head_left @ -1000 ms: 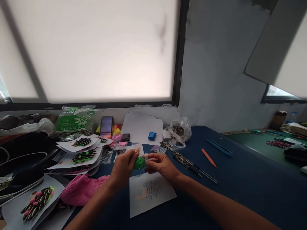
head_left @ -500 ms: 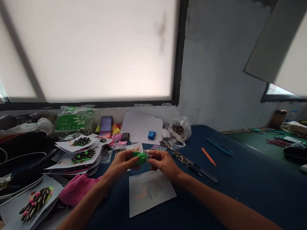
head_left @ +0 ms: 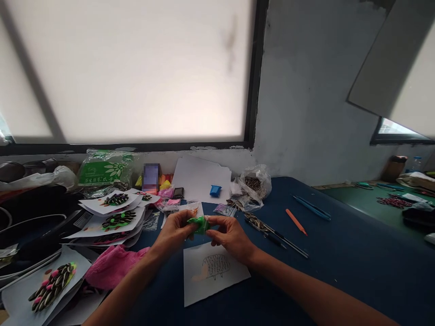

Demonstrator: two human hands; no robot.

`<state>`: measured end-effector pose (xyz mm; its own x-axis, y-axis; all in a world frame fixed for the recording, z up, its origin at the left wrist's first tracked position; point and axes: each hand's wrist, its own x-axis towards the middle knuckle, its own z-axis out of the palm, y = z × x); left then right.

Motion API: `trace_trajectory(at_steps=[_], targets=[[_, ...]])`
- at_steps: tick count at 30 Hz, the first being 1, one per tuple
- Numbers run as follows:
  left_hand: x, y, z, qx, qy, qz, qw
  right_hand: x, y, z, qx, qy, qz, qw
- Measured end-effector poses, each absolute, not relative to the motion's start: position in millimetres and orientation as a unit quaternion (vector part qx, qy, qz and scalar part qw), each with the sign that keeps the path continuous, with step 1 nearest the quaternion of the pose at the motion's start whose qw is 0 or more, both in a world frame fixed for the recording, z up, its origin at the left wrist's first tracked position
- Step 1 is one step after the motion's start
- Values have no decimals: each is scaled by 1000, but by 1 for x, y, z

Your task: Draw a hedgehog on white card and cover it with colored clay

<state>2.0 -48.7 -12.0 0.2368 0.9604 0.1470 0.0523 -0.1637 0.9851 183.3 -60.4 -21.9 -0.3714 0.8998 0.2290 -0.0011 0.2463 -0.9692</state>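
A small lump of bright green modelling clay (head_left: 200, 225), partly in a clear plastic wrapper, is held up between both hands. My left hand (head_left: 177, 228) pinches its left side with thumb and fingers. On the other side, my right hand (head_left: 229, 233) grips the clay's wrapped end between thumb and forefinger. Beneath them lies a white sheet with a drawing (head_left: 216, 271) of a rounded, scribble-filled body on short legs and a peach-coloured patch at its left.
Sunflower-seed pictures (head_left: 117, 220) and a pink cloth (head_left: 113, 267) crowd the left. Along the back are white paper (head_left: 197, 179), a blue clay packet (head_left: 215, 190) and a bag of seeds (head_left: 254, 183). Pens (head_left: 277, 237), an orange marker (head_left: 296, 222) and blue tweezers (head_left: 311, 208) lie right.
The green clay and its wrapper look more bunched between my fingers. My right hand has shifted slightly left and down, closer to my left hand.
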Motion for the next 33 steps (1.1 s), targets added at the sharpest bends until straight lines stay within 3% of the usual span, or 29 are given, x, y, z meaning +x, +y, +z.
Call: trace_trajectory(at_steps=[15,25,33], targets=[[-1,-47,-18,567,420,459,540,184,-66,-16,-366,-735,379,427],[9,-49,-27,559,443,490,502,184,-65,-15,-363,-752,410,367],[7,-50,-21,563,417,480,528,186,-62,-16,-385,-748,357,406]])
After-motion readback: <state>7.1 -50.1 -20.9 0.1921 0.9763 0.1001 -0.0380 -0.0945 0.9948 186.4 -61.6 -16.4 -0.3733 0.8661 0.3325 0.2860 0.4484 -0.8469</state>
